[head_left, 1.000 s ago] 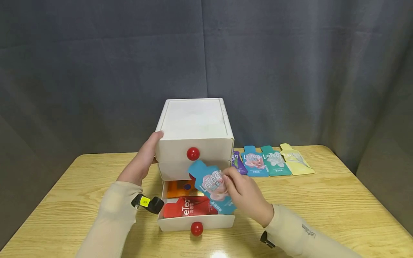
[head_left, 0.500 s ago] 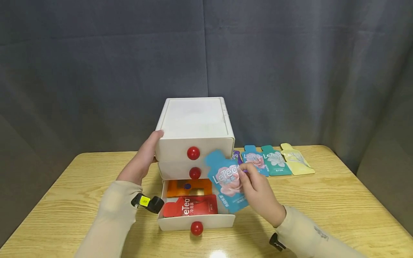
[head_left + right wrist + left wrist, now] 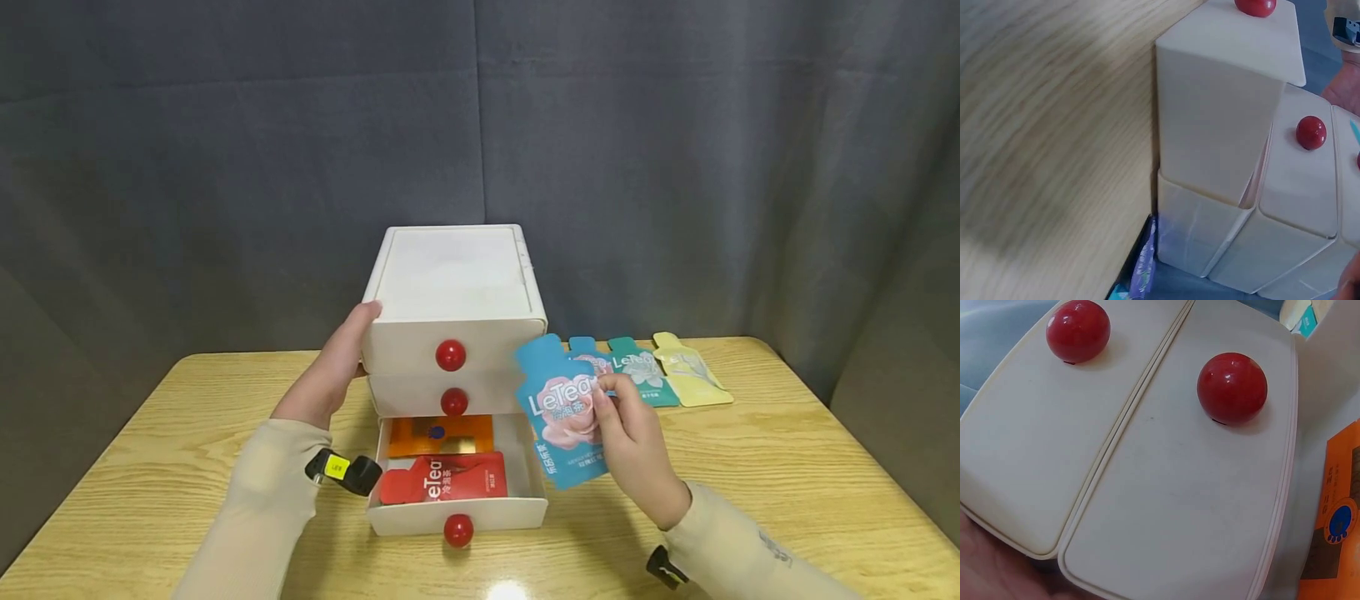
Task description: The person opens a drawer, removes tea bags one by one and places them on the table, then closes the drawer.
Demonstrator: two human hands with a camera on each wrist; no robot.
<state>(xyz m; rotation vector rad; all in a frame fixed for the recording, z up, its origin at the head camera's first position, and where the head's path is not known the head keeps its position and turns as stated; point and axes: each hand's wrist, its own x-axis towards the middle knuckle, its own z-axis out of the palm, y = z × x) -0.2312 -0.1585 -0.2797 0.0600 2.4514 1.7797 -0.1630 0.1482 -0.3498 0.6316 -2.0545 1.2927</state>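
My right hand (image 3: 633,437) pinches a blue LeTea pouch (image 3: 562,417) with a pink flower by its right edge, holding it up just right of a white drawer cabinet (image 3: 455,275). The left hand (image 3: 322,375) rests against the cabinet's left side, its thumb at the top front corner; its other fingers are mostly hidden. Red ball knobs (image 3: 1232,387) mark the drawer fronts. The bottom drawer (image 3: 457,518) is pulled out. Inside it, a red LeTea pouch (image 3: 465,477) lies in front of an orange packet (image 3: 442,436).
Right of the cabinet, another blue pouch (image 3: 581,343), a green pouch (image 3: 641,375) and a yellow pouch (image 3: 690,371) lie in a row on the wooden table (image 3: 787,483). A purple pouch (image 3: 1144,269) shows in the right wrist view. A dark curtain (image 3: 637,167) hangs behind.
My right hand has carried the blue pouch rightward, from over the open drawer to beside the cabinet, in front of the row of pouches. The left hand stays in place.
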